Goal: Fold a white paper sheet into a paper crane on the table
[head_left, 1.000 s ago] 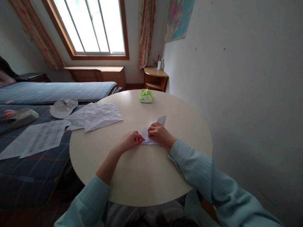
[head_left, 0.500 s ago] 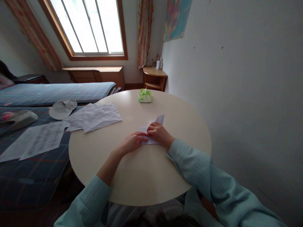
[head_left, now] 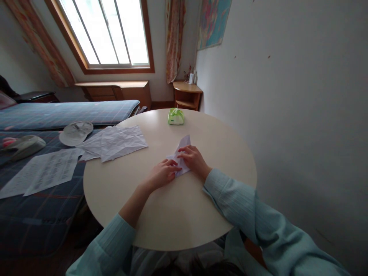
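A small folded sheet of white paper (head_left: 184, 141) lies on the round cream table (head_left: 184, 214), with one pointed flap standing up at its far side. My left hand (head_left: 161, 174) grips the paper's left edge, fingers bent over it and pressed to the tabletop. On the right side, my right hand (head_left: 195, 161) has its fingers curled on the paper near the base of the flap. Both hands nearly meet, and they cover much of the paper's middle, so the folds there are hidden.
Creased white sheets (head_left: 123, 142) overlap the table's left edge. A green tissue pack (head_left: 176, 116) stands at the far side. Left of the table, printed sheets (head_left: 51, 170) and a pale cap (head_left: 76, 133) lie on a plaid-covered bed (head_left: 34, 214). A wall (head_left: 301, 134) rises on the right.
The folded paper has turned counterclockwise and its pointed flap has shifted left. My right fingers have loosened and spread a little; my left hand has moved slightly along with the paper.
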The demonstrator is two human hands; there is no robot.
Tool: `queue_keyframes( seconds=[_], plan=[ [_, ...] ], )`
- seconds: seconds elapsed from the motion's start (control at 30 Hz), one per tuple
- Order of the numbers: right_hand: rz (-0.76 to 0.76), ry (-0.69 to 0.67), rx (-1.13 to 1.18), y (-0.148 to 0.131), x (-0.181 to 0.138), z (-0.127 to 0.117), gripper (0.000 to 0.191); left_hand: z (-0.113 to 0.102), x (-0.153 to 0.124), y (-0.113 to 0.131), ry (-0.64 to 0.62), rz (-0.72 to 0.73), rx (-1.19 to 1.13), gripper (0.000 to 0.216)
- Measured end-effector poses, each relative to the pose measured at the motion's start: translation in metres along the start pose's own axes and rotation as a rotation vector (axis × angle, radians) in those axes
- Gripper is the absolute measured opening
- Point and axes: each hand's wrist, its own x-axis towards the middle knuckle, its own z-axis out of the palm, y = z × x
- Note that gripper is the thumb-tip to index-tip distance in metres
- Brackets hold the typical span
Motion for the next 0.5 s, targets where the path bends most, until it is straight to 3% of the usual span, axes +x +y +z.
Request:
queue_keyframes(
  seconds=[0.1, 0.17, 0.37, 0.5],
  plan=[
    [0.18, 0.164, 0.059, 0.0, 0.0, -0.002, 0.018, 0.0, 0.0, 0.004, -0.005, -0.025, 0.068, 0.037],
    [0.267, 0.167, 0.114, -0.002, 0.0, -0.002, 0.017, 0.0, 0.001, 0.007, -0.005, -0.037, 0.097, 0.036],
    [0.358, -0.149, 0.098, -0.012, 0.001, 0.006, 0.011, -0.002, 0.002, 0.014, -0.015, 0.001, 0.081, 0.035],
    [0.482, -0.209, 0.045, -0.015, 0.002, 0.006, 0.01, -0.003, 0.003, 0.015, -0.007, 0.025, 0.027, 0.035]
  ],
)
